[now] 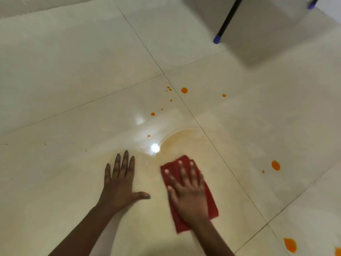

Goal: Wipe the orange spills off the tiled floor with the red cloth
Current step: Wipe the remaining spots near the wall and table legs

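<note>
Risking dragging the pale orange film (181,138) just ahead of the folded red fabric cloth (212,205) wider across the glossy cream tiled floor (73,71), and likely missing the round orange drops (184,90) farther out. Pressing the cloth flat under the right hand (190,194), fingers (181,172) straight and spread, far corner poking just past the fingertips; bracing the left hand (120,182) on bare tile beside it, fingers straight and nearly together.

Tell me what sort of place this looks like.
Probably an indoor room, perhaps a home or dining area: a glossy cream tiled floor, a thin black furniture leg with a blue foot, and a bright light's reflection on the tiles.
</note>
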